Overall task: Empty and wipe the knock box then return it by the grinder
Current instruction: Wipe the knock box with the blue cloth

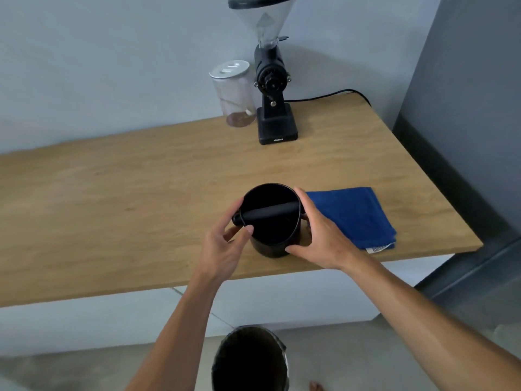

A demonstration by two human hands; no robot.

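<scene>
A black round knock box stands upright on the wooden counter near its front edge. A black knock bar lies across its rim. My left hand grips the left end of the bar with thumb and fingers. My right hand wraps around the right wall of the knock box. The black grinder with a clear hopper stands at the back of the counter. A folded blue cloth lies right of the knock box, partly behind my right hand.
A clear jar with a silver lid and some coffee grounds stands left of the grinder. The grinder's black cable runs right along the wall. A bin with a dark liner sits on the floor below the counter edge. A grey panel borders the right.
</scene>
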